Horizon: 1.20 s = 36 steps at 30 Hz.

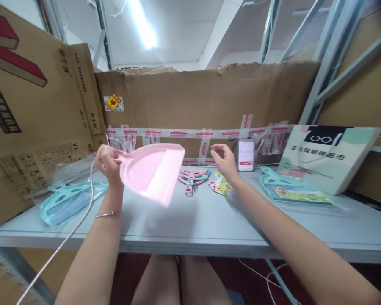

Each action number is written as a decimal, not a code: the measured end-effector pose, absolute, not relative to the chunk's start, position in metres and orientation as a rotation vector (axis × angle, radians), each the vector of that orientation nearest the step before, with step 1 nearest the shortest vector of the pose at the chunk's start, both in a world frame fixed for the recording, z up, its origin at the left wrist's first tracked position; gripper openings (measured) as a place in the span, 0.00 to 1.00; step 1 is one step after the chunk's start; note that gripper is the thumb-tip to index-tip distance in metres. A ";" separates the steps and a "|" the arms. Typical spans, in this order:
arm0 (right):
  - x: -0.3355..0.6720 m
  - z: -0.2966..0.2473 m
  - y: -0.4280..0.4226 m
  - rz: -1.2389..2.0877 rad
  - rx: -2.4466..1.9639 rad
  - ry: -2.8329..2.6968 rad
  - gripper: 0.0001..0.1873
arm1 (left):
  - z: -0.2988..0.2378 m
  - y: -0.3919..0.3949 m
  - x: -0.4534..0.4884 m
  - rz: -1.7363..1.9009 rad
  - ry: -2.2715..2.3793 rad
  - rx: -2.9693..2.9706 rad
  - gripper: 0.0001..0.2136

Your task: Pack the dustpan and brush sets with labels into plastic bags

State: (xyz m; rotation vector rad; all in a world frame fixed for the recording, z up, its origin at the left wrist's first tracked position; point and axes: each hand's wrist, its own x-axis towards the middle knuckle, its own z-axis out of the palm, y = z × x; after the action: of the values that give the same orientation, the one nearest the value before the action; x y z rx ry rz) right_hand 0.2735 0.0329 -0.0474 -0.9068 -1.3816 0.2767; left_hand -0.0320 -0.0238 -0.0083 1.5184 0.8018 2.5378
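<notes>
My left hand [106, 162] is closed around the handle of a pink dustpan [142, 171] and holds it in the air over the table, its flat pan tilted to the right. My right hand [224, 160] is raised with thumb and fingers apart and nothing between them. Below and beside it, colourful cardboard labels [220, 185] lie on the tabletop. Between the hands, farther back, rests a pile of pink and light blue brushes [193, 177]; how many are stacked I cannot tell.
A light blue dustpan set [71, 203] in clear plastic lies left, another packed set [292, 186] right. A phone [246, 156] leans against the rear cardboard [178, 101]. A paper bag [327, 161] stands at right. A white cable [79, 224] crosses the table's left side.
</notes>
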 end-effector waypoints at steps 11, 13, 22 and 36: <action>0.212 -0.055 0.000 1.442 -0.651 -1.749 0.24 | 0.035 0.011 0.025 1.765 0.547 1.804 0.23; 0.213 -0.062 -0.007 1.397 -0.719 -1.772 0.23 | 0.027 0.018 0.036 1.730 0.534 1.795 0.22; 0.245 -0.077 0.013 1.110 -0.835 -1.446 0.24 | -0.019 0.003 0.025 1.093 0.660 1.754 0.24; 0.272 -0.085 0.046 0.428 -1.065 -1.747 0.20 | -0.029 0.004 0.019 1.035 0.882 1.720 0.20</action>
State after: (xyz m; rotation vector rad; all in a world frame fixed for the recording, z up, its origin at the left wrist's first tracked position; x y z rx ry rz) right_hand 0.2717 0.0457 -0.0854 -1.0648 -1.7472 0.4284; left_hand 0.0191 0.0037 -0.0292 1.7197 0.8816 1.0348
